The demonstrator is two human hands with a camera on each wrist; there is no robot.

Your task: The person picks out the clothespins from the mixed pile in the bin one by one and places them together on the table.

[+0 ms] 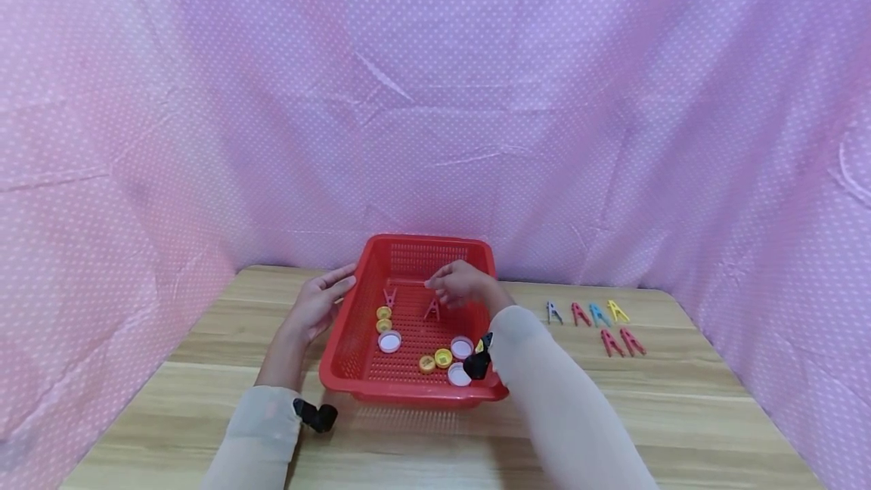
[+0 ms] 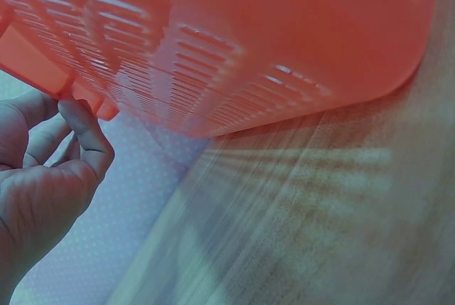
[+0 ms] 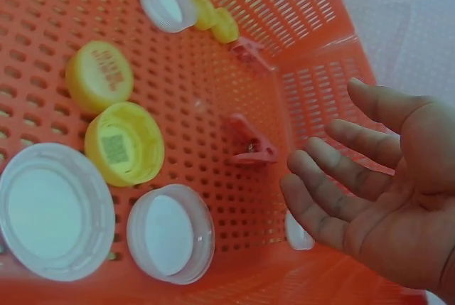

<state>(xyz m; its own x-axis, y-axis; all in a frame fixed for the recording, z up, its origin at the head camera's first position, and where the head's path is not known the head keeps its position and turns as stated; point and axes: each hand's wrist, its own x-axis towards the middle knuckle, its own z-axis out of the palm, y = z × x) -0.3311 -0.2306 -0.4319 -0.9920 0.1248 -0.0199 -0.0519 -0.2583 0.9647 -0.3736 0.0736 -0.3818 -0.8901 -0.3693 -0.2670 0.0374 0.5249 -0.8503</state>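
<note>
A red plastic basket [image 1: 415, 393] with slotted walls stands on the table, its near end toward me. My left hand [image 1: 317, 307] grips the basket's left rim, thumb and fingers pinching the edge in the left wrist view. Inside the basket, my right hand [image 3: 377, 184] hovers with its fingers spread and nothing in them. Just below it a red clothespin [image 3: 250, 141] lies on the perforated floor. A second red clothespin [image 1: 390, 297] is by the left wall. Yellow bottle caps [image 3: 124, 143] and white lids [image 3: 55, 211] lie scattered on the basket floor.
To the right of the basket, several clothespins lie on the wooden table [image 1: 680, 407]: a greyish-purple one [image 1: 554, 313], a blue one [image 1: 599, 314], a yellow one [image 1: 618, 311] and some red ones [image 1: 611, 343]. A pink dotted curtain [image 1: 435, 97] hangs behind the table.
</note>
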